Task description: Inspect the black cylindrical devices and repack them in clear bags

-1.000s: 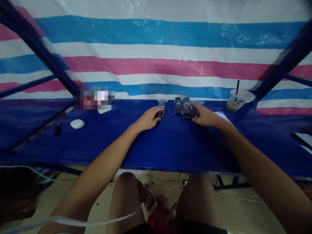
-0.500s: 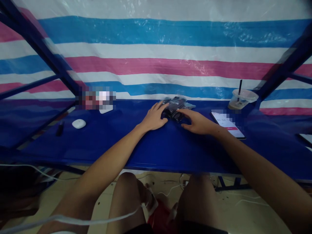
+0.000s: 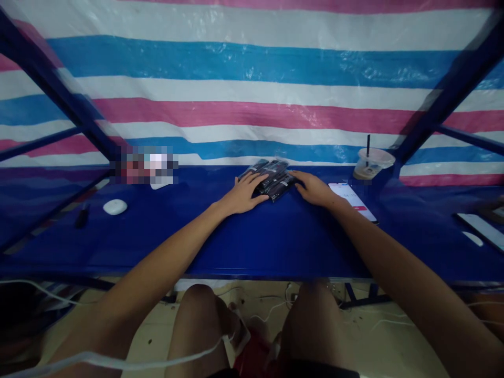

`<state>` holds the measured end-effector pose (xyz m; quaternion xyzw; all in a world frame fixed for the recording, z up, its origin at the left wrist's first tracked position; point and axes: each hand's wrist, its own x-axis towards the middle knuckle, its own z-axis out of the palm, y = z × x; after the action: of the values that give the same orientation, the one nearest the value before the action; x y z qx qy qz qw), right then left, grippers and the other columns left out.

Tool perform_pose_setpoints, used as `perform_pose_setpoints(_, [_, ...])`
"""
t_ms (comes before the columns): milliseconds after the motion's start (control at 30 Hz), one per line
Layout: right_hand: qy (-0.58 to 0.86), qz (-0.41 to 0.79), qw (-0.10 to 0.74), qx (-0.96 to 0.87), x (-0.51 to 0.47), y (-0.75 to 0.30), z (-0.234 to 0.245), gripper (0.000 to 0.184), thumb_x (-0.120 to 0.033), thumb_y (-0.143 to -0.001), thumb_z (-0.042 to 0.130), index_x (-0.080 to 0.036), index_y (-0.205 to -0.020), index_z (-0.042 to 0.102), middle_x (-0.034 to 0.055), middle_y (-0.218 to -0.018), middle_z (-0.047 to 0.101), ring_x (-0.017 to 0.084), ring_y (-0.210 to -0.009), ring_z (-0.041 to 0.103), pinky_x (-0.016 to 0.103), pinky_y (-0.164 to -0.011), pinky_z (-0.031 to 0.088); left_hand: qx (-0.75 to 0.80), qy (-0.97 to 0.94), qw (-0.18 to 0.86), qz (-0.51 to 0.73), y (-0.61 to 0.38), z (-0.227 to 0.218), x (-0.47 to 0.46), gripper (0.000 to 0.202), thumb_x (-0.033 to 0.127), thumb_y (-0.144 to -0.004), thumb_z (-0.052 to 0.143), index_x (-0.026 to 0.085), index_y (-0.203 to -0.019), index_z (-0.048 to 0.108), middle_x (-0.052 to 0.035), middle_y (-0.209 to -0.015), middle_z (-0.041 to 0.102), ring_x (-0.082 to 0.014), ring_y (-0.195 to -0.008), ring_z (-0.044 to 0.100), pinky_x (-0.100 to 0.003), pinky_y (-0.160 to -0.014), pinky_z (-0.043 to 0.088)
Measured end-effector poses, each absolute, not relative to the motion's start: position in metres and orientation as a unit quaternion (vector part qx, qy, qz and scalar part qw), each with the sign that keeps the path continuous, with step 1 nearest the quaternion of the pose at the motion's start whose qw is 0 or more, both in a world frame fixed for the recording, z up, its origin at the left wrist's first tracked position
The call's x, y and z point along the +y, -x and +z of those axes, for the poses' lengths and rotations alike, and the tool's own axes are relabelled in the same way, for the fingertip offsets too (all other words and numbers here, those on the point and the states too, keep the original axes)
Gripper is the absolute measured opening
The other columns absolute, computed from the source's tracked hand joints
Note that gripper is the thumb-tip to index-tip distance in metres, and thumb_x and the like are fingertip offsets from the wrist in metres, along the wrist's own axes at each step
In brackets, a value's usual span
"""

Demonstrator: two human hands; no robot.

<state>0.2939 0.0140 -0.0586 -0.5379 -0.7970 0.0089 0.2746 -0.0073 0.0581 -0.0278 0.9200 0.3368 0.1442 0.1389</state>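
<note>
Several small dark items in clear plastic bags (image 3: 273,176) lie bunched together at the back middle of the blue table (image 3: 275,241). My left hand (image 3: 243,193) rests on their left side, fingers stretched over the bags. On their right side lies my right hand (image 3: 313,188), its fingers extended and touching the pile. Both hands press the bags from either side; neither lifts one.
A phone with a lit screen (image 3: 353,201) lies just right of my right hand. Behind it stands a plastic cup with a straw (image 3: 370,164). A white earbud case (image 3: 115,207) and a dark pen-like object (image 3: 82,216) lie at the left. Blue frame posts flank the table.
The bags lay in two separate groups a second ago; my hands have pushed them together into one pile at the middle. The view has tilted slightly.
</note>
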Motion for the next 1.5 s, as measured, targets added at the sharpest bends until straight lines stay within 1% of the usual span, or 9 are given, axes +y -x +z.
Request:
perform_pose_setpoints(233, [0.628,-0.017,0.221,-0.746,0.004,-0.289,-0.036,0.032,-0.030,-0.104,0.055,-0.024,-0.126,0.077,0.0081,-0.131,0.077,0.031,-0.118,0.071,0.044,-0.099,0.055,0.274,-0.940,0.143,0.144,0.020,-0.029,0.084,0.063,0.047,-0.103,0.051,0.031,-0.162,0.038,-0.0108,-0.171,0.039,-0.0398,-0.161,0.025,-0.074,-0.128,0.013])
perform_pose_setpoints(433, [0.671,-0.043,0.191,-0.715,-0.009,-0.278,-0.024,0.026,-0.037,-0.102,0.058,-0.024,-0.112,0.079,0.0095,-0.109,0.082,0.031,-0.095,0.074,0.041,-0.083,0.053,0.211,-0.952,0.128,0.179,0.017,-0.024,0.104,0.064,0.033,-0.093,0.061,0.026,-0.156,0.047,-0.0143,-0.157,0.054,-0.0352,-0.146,0.049,-0.059,-0.125,0.034])
perform_pose_setpoints(633, [0.675,0.022,0.328,-0.661,-0.007,-0.273,-0.026,0.012,-0.026,-0.096,0.063,-0.021,-0.097,0.074,0.0083,-0.098,0.081,0.026,-0.087,0.074,0.039,-0.081,0.054,0.199,-0.959,0.096,0.176,0.024,-0.025,0.125,0.062,0.033,-0.096,0.059,0.027,-0.157,0.049,-0.0117,-0.160,0.053,-0.0321,-0.152,0.045,-0.055,-0.127,0.033])
perform_pose_setpoints(800, [0.639,0.249,0.467,-0.559,-0.002,-0.266,-0.029,0.010,-0.014,-0.095,0.062,-0.019,-0.087,0.065,0.0088,-0.092,0.078,0.022,-0.082,0.076,0.035,-0.075,0.062,0.240,-0.948,0.081,0.195,0.023,-0.009,0.101,0.062,0.023,-0.094,0.055,0.025,-0.155,0.051,-0.0121,-0.164,0.047,-0.0310,-0.153,0.042,-0.056,-0.127,0.034])
perform_pose_setpoints(933, [0.595,0.421,0.501,-0.466,-0.006,-0.253,-0.023,0.015,-0.007,-0.092,0.066,-0.019,-0.085,0.061,0.0066,-0.083,0.078,0.018,-0.075,0.077,0.030,-0.072,0.065,0.261,-0.942,0.039,0.207,0.011,0.010,0.062,0.044,0.042,-0.099,0.057,0.021,-0.136,0.069,-0.0132,-0.141,0.064,-0.0311,-0.134,0.058,-0.049,-0.115,0.047])
perform_pose_setpoints(1033, [0.604,0.469,0.477,-0.434,-0.012,-0.248,-0.016,0.015,-0.006,-0.090,0.072,-0.019,-0.090,0.063,0.0060,-0.078,0.077,0.018,-0.071,0.078,0.029,-0.067,0.066,0.307,-0.946,0.038,0.097,0.014,0.017,0.046,0.056,0.061,-0.090,0.068,0.022,-0.130,0.072,-0.0120,-0.131,0.070,-0.0334,-0.121,0.065,-0.045,-0.100,0.054])
perform_pose_setpoints(1233, [0.602,0.462,0.457,-0.464,-0.018,-0.251,-0.006,0.020,-0.031,-0.103,0.067,-0.015,-0.090,0.067,0.0123,-0.092,0.079,0.018,-0.075,0.079,0.025,-0.059,0.065,0.337,-0.938,0.058,0.052,0.047,0.013,0.058,0.055,0.053,-0.088,0.073,0.022,-0.133,0.072,-0.0111,-0.131,0.072,-0.0320,-0.118,0.067,-0.040,-0.099,0.050])
perform_pose_setpoints(1400, [0.623,0.412,0.459,-0.481,-0.019,-0.246,-0.005,0.031,-0.048,-0.100,0.069,-0.017,-0.096,0.070,0.0127,-0.106,0.078,0.018,-0.077,0.076,0.024,-0.050,0.060,0.325,-0.937,0.120,0.048,0.050,0.009,0.061,0.053,0.049,-0.091,0.069,0.020,-0.135,0.072,-0.0117,-0.127,0.072,-0.0289,-0.112,0.070,-0.036,-0.094,0.051])
perform_pose_setpoints(1500, [0.634,0.352,0.459,-0.513,-0.017,-0.246,-0.009,0.029,-0.045,-0.095,0.076,-0.016,-0.091,0.074,0.0106,-0.096,0.078,0.014,-0.069,0.070,0.020,-0.045,0.052,0.325,-0.935,0.127,0.058,0.046,0.008,0.058,0.053,0.047,-0.089,0.069,0.019,-0.133,0.072,-0.0118,-0.124,0.073,-0.0294,-0.110,0.070,-0.037,-0.092,0.052])
